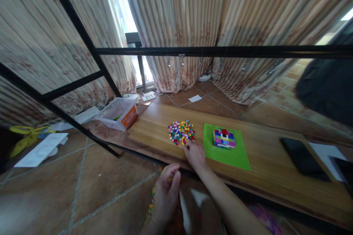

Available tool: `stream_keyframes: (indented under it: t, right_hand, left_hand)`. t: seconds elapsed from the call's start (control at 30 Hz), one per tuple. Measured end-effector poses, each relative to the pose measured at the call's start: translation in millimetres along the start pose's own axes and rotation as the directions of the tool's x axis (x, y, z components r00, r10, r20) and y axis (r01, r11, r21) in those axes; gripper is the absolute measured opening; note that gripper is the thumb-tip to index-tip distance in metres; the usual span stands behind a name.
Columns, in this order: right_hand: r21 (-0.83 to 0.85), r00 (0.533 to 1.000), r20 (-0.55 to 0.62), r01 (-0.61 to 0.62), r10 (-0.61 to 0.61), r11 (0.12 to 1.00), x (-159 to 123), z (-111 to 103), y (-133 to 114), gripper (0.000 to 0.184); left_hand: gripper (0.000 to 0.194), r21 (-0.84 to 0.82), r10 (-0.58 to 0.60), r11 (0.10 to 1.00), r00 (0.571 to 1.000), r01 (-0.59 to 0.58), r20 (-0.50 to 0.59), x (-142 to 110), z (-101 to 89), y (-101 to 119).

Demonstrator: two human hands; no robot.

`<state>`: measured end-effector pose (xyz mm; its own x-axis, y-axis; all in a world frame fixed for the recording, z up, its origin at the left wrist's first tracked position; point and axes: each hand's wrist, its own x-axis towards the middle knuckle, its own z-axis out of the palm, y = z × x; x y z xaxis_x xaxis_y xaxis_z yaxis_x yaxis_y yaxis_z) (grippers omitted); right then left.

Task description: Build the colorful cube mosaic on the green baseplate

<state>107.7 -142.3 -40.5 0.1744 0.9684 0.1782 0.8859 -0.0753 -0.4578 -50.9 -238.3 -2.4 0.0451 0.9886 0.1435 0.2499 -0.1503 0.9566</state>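
A pile of small multicoloured toy bricks (180,132) lies loose on the wooden board. My right hand (196,155) is at the near edge of this pile, its fingers bent down and closed together at the bricks. What sits between those fingertips is too small to make out. Closer to me, my left hand (167,185) hovers in front of the board's edge with curled fingers and the thumb drawn in; anything inside is hidden. Right of the pile, a block-shaped build of coloured bricks (224,138) with red pieces on top stands on a green studded baseplate (239,158).
The wooden board (154,117) rests on a black metal frame (220,51) whose bar crosses ahead. A clear plastic box (114,115) with an orange label stands at the left end. A dark phone or tablet (305,158) lies at the right, beside white paper (328,156).
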Motion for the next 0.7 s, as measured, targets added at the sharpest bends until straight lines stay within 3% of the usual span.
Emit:
stream_keyframes:
  t: [0.17, 0.33, 0.47, 0.7]
  right_hand:
    - [0.028, 0.999, -0.039, -0.021, 0.022, 0.999, -1.1, -4.3, 0.5, 0.019]
    - [0.079, 0.999, -0.047, 0.012, -0.008, 0.997, -25.1, -17.1, 15.1, 0.016]
    - [0.113, 0.997, -0.053, 0.055, -0.049, 0.992, -28.8, -24.5, 21.9, 0.016]
    - [0.110, 0.994, -0.039, 0.110, -0.106, 0.988, -2.8, -8.7, 6.9, 0.016]
  left_hand:
    - [0.019, 0.054, 0.000, 0.999, 0.993, -0.007, 0.120, -18.4, -5.9, 17.2]
    - [0.020, 0.036, 0.002, 0.999, 0.984, -0.008, 0.178, -17.8, 6.7, 31.2]
    - [0.021, -0.024, 0.053, 0.999, 0.971, -0.049, 0.232, -13.9, 29.6, 56.1]
    - [0.020, -0.275, 0.326, 0.928, 0.903, -0.249, 0.280, 9.8, 85.1, 116.6]
